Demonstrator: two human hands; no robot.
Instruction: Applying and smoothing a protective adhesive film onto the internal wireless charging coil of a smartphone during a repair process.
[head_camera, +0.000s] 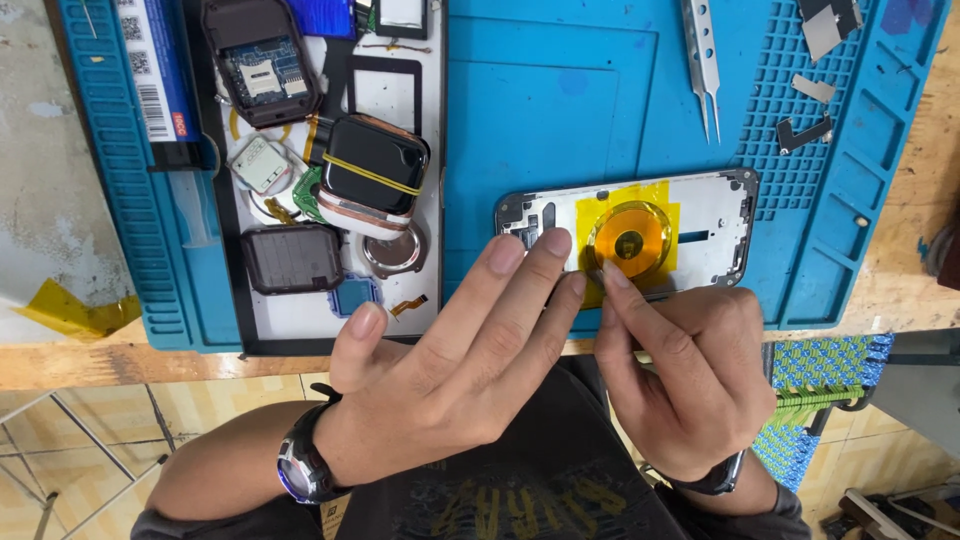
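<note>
A white phone frame (700, 215) with a dark metal rim is laid lengthwise on the blue work mat (545, 110), near the front edge of the wooden surface (900, 290). A patch of yellow tape (600, 205) is stuck across its middle, and a round amber coil (630, 240) is seated on that tape.

The left hand (450, 360) is held open and flat, palm turned up, with the fingers (520, 270) spread wide and straight; nothing is gripped by it, and its fingertips are laid at the lower left edge of the frame. A dark wristwatch (300, 465) is worn on this wrist. The right hand (690, 375) is curled, its fingers pinched narrowly together at the near edge of the tape, just below the coil; whether something thin is held between them cannot be told.

To the left, a white tray (300, 315) is set on the mat, filled with opened smartwatch bodies, a black one bound by a yellow band (372, 165) among them. A pair of metal tweezers (703, 60) is laid at the top of the mat, well apart from both hands.
</note>
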